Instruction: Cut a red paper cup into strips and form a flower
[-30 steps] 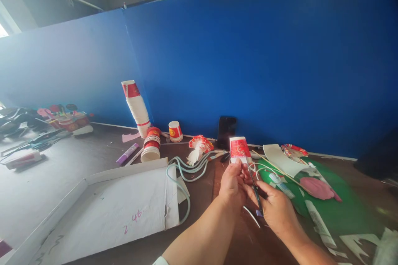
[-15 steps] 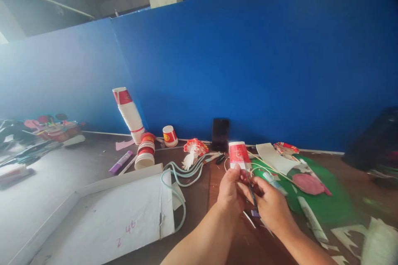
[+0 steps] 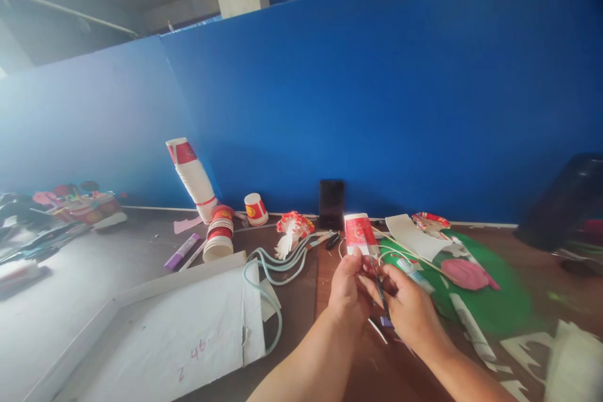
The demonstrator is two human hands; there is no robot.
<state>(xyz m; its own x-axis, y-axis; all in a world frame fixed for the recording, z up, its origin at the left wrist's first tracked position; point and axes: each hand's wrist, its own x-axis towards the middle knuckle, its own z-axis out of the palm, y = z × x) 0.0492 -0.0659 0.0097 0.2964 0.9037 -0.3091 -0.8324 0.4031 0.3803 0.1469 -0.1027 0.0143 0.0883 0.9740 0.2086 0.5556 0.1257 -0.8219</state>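
My left hand (image 3: 347, 286) is closed on a red and white paper cup (image 3: 358, 231), which it holds upside down above the brown table. My right hand (image 3: 406, 301) grips dark, slender scissors (image 3: 380, 292), pointing up at the cup's lower edge. Both hands meet close together there, so the blade tips and the fingers' inner sides are partly hidden. A thin white strip (image 3: 377, 331) and a purple-capped item (image 3: 386, 321) lie below the hands.
A large white cardboard tray (image 3: 155, 326) lies at left, a pale blue cable (image 3: 277, 330) over its edge. Stacked paper cups (image 3: 195, 182) lean behind it. A fringed cup (image 3: 294, 229), a phone (image 3: 331, 204) and a green sheet (image 3: 504, 301) with paper scraps lie beyond.
The view has shifted slightly. Both hands keep nearly the same place, with the cup tilted a little to the left and the scissors still at its edge.
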